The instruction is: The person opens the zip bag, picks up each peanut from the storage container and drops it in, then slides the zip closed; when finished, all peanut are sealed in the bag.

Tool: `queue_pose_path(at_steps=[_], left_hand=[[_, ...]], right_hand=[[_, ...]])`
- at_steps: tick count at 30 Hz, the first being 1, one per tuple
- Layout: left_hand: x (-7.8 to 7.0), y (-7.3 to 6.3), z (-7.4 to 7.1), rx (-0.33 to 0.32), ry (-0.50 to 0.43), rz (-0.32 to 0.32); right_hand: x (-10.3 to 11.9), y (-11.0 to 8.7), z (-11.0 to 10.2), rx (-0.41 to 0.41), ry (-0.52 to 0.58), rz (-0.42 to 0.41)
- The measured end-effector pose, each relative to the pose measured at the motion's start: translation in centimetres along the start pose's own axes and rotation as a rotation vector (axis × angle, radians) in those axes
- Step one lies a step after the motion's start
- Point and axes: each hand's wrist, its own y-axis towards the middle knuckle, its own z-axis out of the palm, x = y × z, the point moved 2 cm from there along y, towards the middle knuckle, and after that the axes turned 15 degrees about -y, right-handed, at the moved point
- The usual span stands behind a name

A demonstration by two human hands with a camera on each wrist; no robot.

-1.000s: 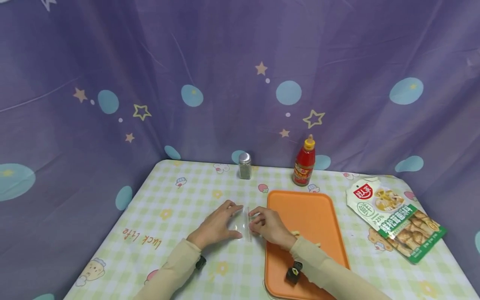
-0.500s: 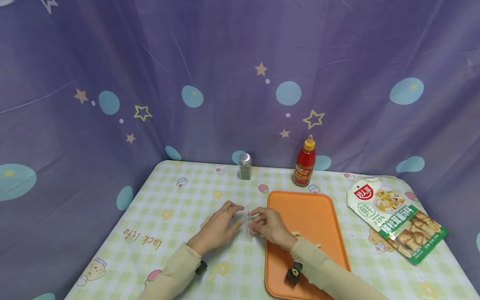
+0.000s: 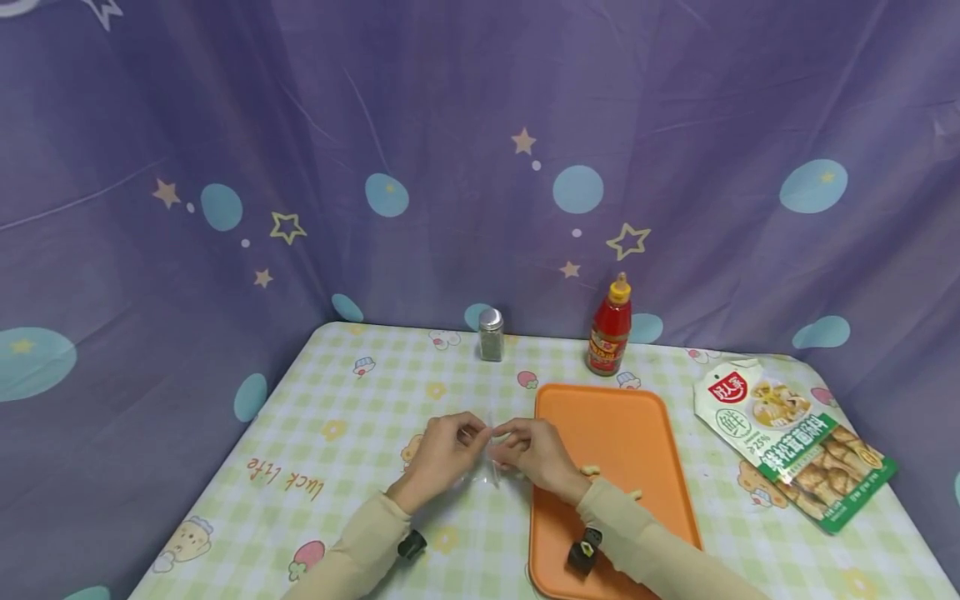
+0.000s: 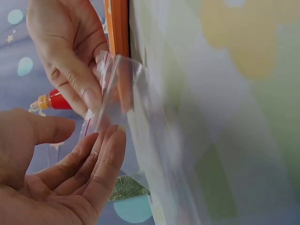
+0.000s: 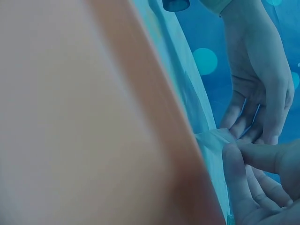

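A small clear zip bag (image 4: pixel 123 89), with a red line along its zip strip, stands on edge between the two hands left of the orange tray. My right hand (image 3: pixel 542 454) pinches the bag by its zip end between thumb and fingers. Close against it from the left is my left hand (image 3: pixel 441 457). In the left wrist view the left hand's fingers (image 4: pixel 105 159) touch the bag's side, while the thumb is apart from them. The bag looks flat, with nothing seen inside. In the head view both hands hide much of it.
The orange tray (image 3: pixel 600 417) lies under the right forearm, with a few small pale pieces (image 3: pixel 590 470) on it. Behind stand a shaker of green flakes (image 3: pixel 491 337) and a red sauce bottle (image 3: pixel 609 333). A mushroom seasoning pouch (image 3: pixel 795 442) lies at the right.
The left hand has come closer to the right hand and its fingertips have drawn in at the bag. The right hand has stayed almost in place, keeping its pinch.
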Motion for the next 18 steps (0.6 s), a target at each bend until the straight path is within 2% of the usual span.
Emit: queue_pose_path(at_steps=[11, 18], left_hand=[[0.18, -0.12, 0.36, -0.002, -0.074, -0.036], [0.14, -0.03, 0.40, -0.032, -0.071, -0.032]], right_hand=[[-0.01, -0.01, 0.28, -0.011, -0.015, -0.012], [0.18, -0.10, 0.38, -0.020, 0.001, -0.023]])
